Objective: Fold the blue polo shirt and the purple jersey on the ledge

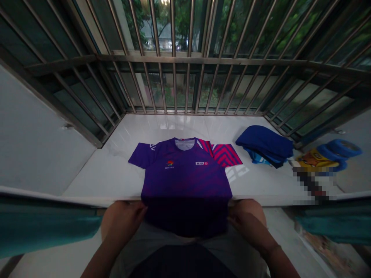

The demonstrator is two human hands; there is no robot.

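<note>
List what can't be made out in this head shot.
Head view only:
- Fingertips of the left hand and right hand: covered by the purple short-sleeved jersey, so the grip is unclear.
- Jersey hem: lost in shadow below the white ledge.
- chest logos: too small to read.
- pixelated item beside the yellow pack: blurred out.
- blue folded cloth pile: lower layers hidden by the top one.
</note>
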